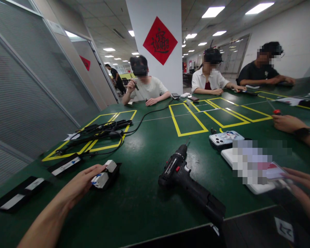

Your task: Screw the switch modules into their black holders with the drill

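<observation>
My left hand [84, 177] reaches in from the lower left, its fingers closed around a black panel with white blocks [101, 180]. Small blue bits show on the white blocks. The panel is tilted just above or on the green table; contact is hard to make out. A black cordless drill [179, 172] lies on its side to the right of that hand, its thin bit pointing away from me. Farther left lie two flat black panels with white strips, one nearer [18, 194] and one farther [65, 165]. No hand that I can tell as my right one shows.
Black cables and power strips [103, 132] lie at the left inside yellow tape. At right, a co-worker's hand [289, 123] holds a red-handled tool, and blurred hands [301, 182] are beside a phone [276, 170]. A patterned phone [226, 137] and white case [228, 156] lie nearby. Several people sit opposite.
</observation>
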Demonstrator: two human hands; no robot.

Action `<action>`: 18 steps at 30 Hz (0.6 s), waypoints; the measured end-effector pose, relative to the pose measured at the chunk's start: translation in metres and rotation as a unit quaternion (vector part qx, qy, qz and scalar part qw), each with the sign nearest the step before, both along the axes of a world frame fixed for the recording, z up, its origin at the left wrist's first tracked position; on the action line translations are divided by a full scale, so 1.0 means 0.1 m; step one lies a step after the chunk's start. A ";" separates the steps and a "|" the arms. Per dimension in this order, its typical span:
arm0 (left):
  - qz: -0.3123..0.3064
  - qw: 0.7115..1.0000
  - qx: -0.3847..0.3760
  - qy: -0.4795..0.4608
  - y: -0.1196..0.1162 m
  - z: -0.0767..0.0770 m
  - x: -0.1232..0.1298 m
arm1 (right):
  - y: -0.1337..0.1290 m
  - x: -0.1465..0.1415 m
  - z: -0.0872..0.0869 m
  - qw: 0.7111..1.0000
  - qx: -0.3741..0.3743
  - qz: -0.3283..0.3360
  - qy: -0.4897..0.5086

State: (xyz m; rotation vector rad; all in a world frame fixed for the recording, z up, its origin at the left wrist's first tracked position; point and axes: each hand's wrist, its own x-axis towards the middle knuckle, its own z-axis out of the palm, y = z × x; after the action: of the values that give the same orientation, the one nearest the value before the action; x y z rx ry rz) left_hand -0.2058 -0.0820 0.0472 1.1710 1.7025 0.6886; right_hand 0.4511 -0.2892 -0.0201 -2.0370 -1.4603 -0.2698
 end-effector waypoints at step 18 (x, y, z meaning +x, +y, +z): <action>0.014 1.000 -0.008 0.013 0.03 -0.05 -0.02 | 0.49 -0.24 0.42 0.978 -0.093 0.170 -0.078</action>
State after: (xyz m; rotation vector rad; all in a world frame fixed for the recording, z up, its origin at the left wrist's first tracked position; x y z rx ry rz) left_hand -0.2081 -0.0791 0.0426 1.1518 1.7446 0.6787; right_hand 0.4274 -0.2398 0.0223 -1.8962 -1.9653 -0.1590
